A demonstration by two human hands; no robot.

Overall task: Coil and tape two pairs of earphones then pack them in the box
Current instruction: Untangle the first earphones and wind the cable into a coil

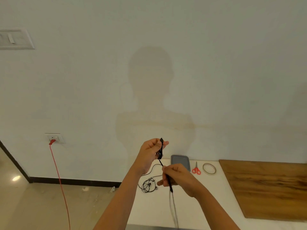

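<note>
My left hand point(152, 152) is raised above the white table point(152, 209) and grips several loops of a black earphone cable point(160, 151). From there the cable runs down into my right hand point(177, 177), which pinches it; the blurred loose end hangs below toward the table's near edge. The other earphones point(147, 185) lie in a loose black bundle on the table beneath my left wrist. A grey box point(180, 161) sits at the back of the table behind my right hand. To its right lie red scissors point(196, 169) and a tape roll point(209, 169).
A wooden board point(269, 186) covers the right part of the table. A red cord point(59, 180) hangs from a wall socket point(54, 138) down to the floor on the left. Small scraps lie on the floor by the wall.
</note>
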